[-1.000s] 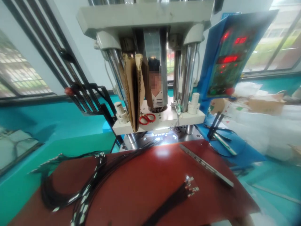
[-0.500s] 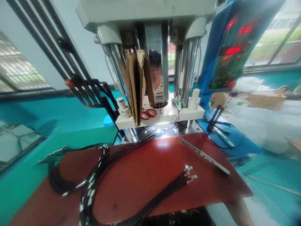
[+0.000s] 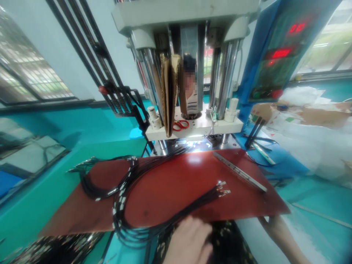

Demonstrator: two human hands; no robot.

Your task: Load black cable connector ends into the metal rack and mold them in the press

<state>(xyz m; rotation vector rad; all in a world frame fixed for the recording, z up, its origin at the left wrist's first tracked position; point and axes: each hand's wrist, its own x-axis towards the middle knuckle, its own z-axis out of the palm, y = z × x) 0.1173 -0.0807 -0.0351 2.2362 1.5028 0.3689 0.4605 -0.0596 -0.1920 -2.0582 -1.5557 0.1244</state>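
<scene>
My left hand is at the bottom middle, over dark patterned cloth and just below the front edge of the red-brown board. It is blurred, its fingers appear bent, and whether it holds anything does not show. Closest to it is a bundle of black cables with small metal-tipped connectors on the board. My right hand is mostly hidden under the board's right front edge; mainly the forearm shows. Longer black cables with white labels curve over the board's left side and run back toward the press.
A press with metal columns stands behind the board, holding folded cardboard and red-handled scissors. A metal strip lies at right. A blue control box shows red digits. More dark cables lie lower left.
My left hand has come into view at the bottom middle. The view has shifted, so the press and board sit further right and higher. The right forearm remains at the lower right.
</scene>
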